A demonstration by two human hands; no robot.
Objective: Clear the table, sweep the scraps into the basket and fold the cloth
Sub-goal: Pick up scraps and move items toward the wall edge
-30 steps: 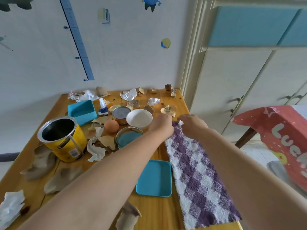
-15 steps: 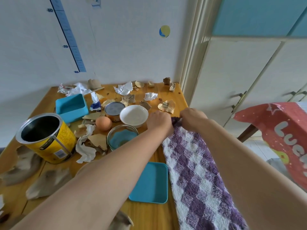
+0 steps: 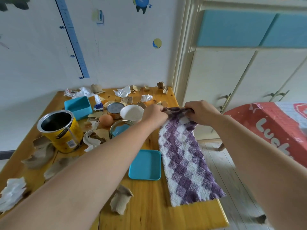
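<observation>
A person's left hand (image 3: 154, 113) and right hand (image 3: 201, 112) are gripping the far end of a purple-and-white checked cloth (image 3: 184, 156), fingers curled tight round its two far corners and bunching the edge between them. The cloth is lying lengthwise along the right side of the desk (image 3: 149, 205), its far end raised in the hands, its near end resting flat close to the front right corner, just beside a shallow blue tray (image 3: 145, 165). It is looking thick, fleecy and limp: light to lift, sagging wherever it is not being held, and unlikely to slip from a grip. The corners are therefore the likely places to take hold, one in each hand, so the edges can be drawn level for a fold; a grip at mid-edge would probably be letting the ends droop. To the left, torn paper scraps (image 3: 93, 140) are littering the desk around a yellow tin (image 3: 61, 130), an egg (image 3: 106, 120), a white bowl (image 3: 132, 112) and a blue box (image 3: 78, 107). The egg and bowl are appearing fragile, and a dragged cloth could be knocking them, so lifting it clear seems the safer course.
</observation>
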